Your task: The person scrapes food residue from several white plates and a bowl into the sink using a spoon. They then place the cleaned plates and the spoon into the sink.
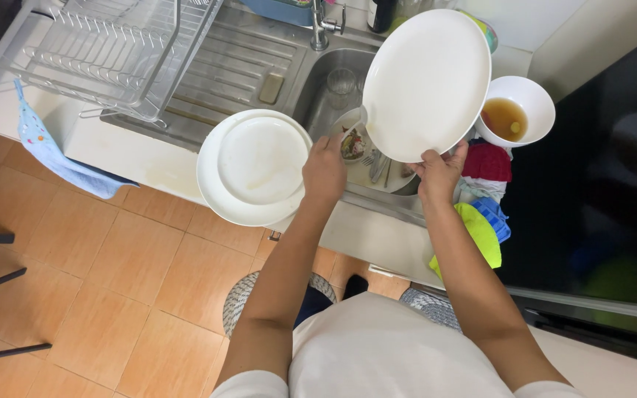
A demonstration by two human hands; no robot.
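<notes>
A large white plate (425, 85) is being held tilted above the right part of the steel sink (318, 81), its lower rim pinched by the right hand (439, 171), whose fingers are curling around the edge. The left hand (324, 168) is reaching just left of it toward a small dirty bowl (353, 141) in the basin, fingers pressed together; whether it is gripping the bowl cannot be told. Cutlery (376, 163) is lying beside that bowl, and a drinking glass (340, 85) is standing farther back. To the left, two stacked white plates (253, 168) are resting on the near counter edge, with a wire dish rack (105, 48) far left. To the right, a white bowl of brown liquid (514, 112) is sitting above red, blue and yellow cloths (484, 203).
</notes>
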